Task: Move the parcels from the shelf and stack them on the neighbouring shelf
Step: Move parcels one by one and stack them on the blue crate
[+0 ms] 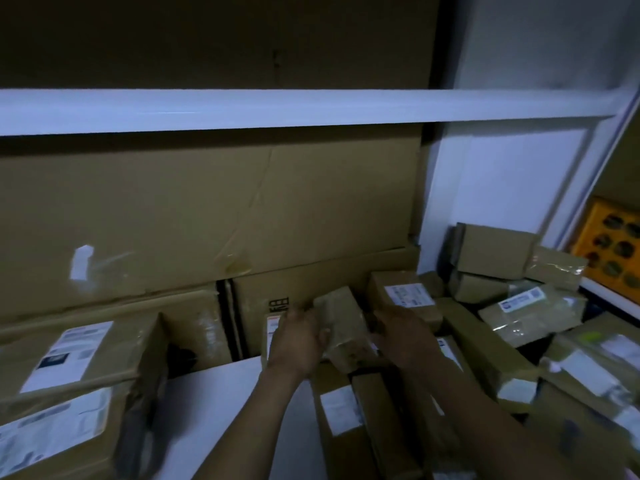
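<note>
The parcels [346, 327] are brown with white labels [408, 294], the shelf [277, 110] is white, and at three o'clock a yellow crate [609, 244] has dark round holes.

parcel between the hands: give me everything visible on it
The parcel is a small oblong brown cardboard box, wrapped in glossy clear tape that wrinkles on its faces. No label shows on the visible sides. It is tilted, its far end raised toward the big cartons behind. The left hand grips its left side; the right hand is at its right side, contact there hidden. Its lower end sits over the long boxes below. Blur hides finer detail.
</note>
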